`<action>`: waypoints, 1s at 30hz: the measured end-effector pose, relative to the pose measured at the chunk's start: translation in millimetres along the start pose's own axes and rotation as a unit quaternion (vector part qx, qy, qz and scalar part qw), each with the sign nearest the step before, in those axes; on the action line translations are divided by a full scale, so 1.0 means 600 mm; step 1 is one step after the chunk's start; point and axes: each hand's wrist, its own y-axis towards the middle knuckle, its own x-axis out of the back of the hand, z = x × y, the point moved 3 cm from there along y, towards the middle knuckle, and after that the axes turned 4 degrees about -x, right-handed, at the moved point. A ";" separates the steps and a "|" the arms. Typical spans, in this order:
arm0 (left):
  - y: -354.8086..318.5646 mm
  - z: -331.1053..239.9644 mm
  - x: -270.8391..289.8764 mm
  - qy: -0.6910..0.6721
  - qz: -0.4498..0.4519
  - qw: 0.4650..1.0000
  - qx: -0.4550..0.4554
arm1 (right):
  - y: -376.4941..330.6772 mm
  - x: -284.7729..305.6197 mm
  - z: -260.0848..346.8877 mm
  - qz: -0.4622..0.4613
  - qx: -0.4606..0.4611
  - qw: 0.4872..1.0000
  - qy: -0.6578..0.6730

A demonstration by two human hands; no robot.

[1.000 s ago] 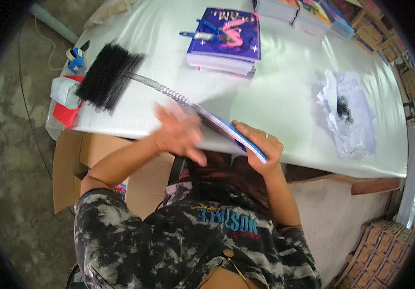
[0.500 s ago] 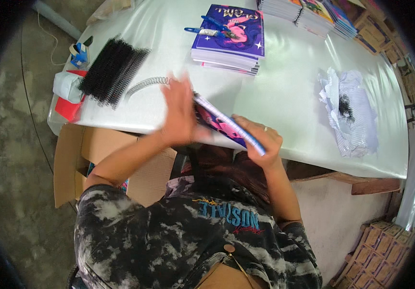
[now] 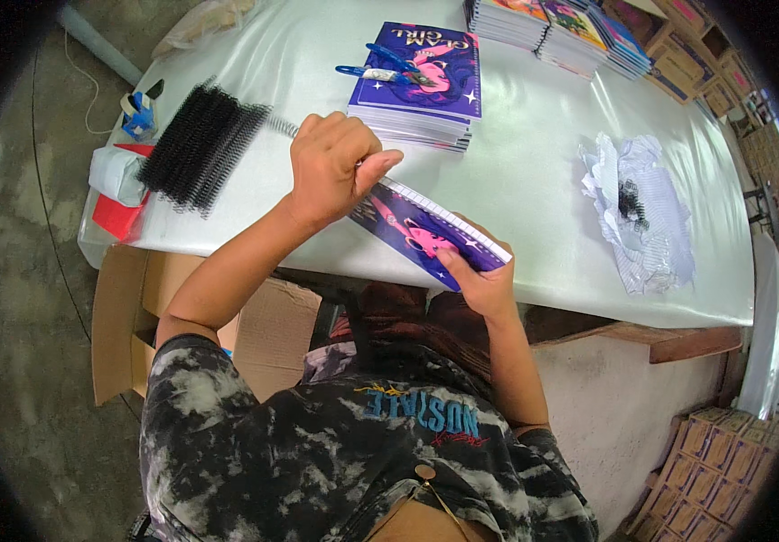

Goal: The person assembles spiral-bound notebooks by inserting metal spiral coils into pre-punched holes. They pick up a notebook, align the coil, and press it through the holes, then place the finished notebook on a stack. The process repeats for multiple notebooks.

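Observation:
My right hand (image 3: 487, 287) grips the lower right end of a notebook (image 3: 421, 237) with a purple and pink cover, thumb on the cover. The notebook is tilted, its white page edge with a row of holes facing up. My left hand (image 3: 335, 167) is closed at the notebook's upper left end, fingers curled and thumb pointing right. From behind its knuckles a thin spiral binding coil (image 3: 282, 126) sticks out to the left; the part inside the hand is hidden. Left of that hand lies a thick bundle of black spiral coils (image 3: 204, 149).
Two blue-handled tools (image 3: 380, 72) lie on a stack of purple notebooks (image 3: 416, 108). More notebooks (image 3: 570, 45) stand at the back right. Crumpled paper wrapping (image 3: 656, 226) holds a small black coil clump. A tape dispenser (image 3: 139, 116) sits far left; an open cardboard box (image 3: 272, 330) is below the table.
My left hand, blurred and spread before, has closed at the notebook's upper end, over the coil. The notebook has turned to show more of its cover, and my right thumb now lies on it.

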 end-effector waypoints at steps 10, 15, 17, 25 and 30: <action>-0.184 -0.001 -0.050 0.087 0.188 0.970 -0.126 | -0.011 -0.010 0.012 -0.013 0.175 0.967 -0.186; -0.206 -0.033 -0.023 0.020 0.079 0.991 -0.106 | -0.015 -0.022 0.027 0.052 0.273 0.947 -0.161; -0.164 0.003 -0.022 0.050 0.050 0.997 -0.017 | -0.006 -0.025 0.028 0.071 0.295 0.937 -0.175; -0.173 -0.075 -0.019 -0.044 0.045 0.987 -0.147 | 0.001 -0.005 0.029 0.093 0.314 0.933 -0.152; -0.168 -0.098 -0.031 -0.036 0.219 0.936 -0.272 | 0.006 0.021 0.025 0.042 0.281 0.940 -0.189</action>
